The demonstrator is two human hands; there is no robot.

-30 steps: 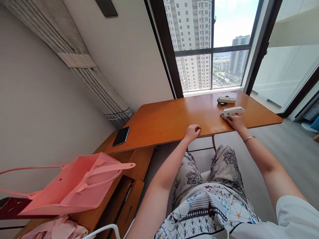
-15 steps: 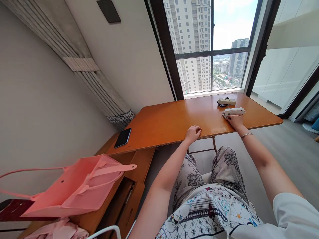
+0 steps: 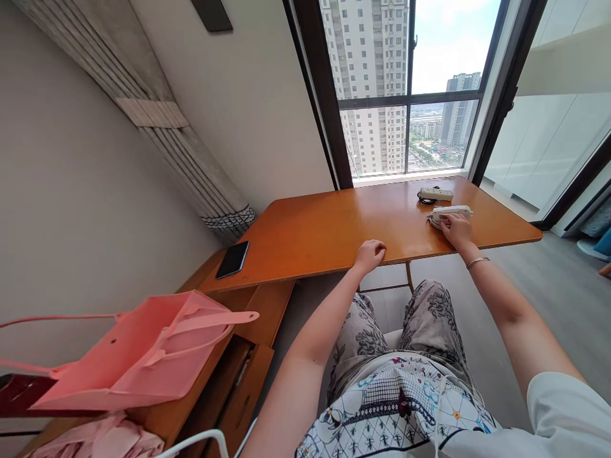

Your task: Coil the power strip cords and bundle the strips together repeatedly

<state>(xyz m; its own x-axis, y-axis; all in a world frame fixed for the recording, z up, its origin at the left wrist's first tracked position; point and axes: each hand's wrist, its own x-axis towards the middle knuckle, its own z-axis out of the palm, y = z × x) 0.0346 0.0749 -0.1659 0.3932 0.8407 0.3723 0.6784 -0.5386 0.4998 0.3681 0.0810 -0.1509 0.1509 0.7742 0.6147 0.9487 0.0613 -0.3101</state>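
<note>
My right hand (image 3: 457,230) is closed on the near side of a white power strip (image 3: 453,210) on the right part of the orange-brown table. Its pale cord (image 3: 435,220) is bundled at the left end, and my fingers hide part of the strip. Just behind it lies a second, cream power strip (image 3: 436,194) with a black cord (image 3: 426,200) next to it. My left hand (image 3: 370,256) rests on the table's near edge, fingers curled in, with nothing visible in them.
A black phone or tablet (image 3: 232,259) lies at the left end of the table (image 3: 315,232). Lower left, a pink bag (image 3: 143,356) stands on a wooden cabinet (image 3: 243,388), with pink cloth (image 3: 100,439) below it. A window (image 3: 405,137) is behind the table.
My right hand has shifted slightly to the right along the white power strip, uncovering more of the cord bundle. My left hand has stayed at the table edge. The view has shifted a little.
</note>
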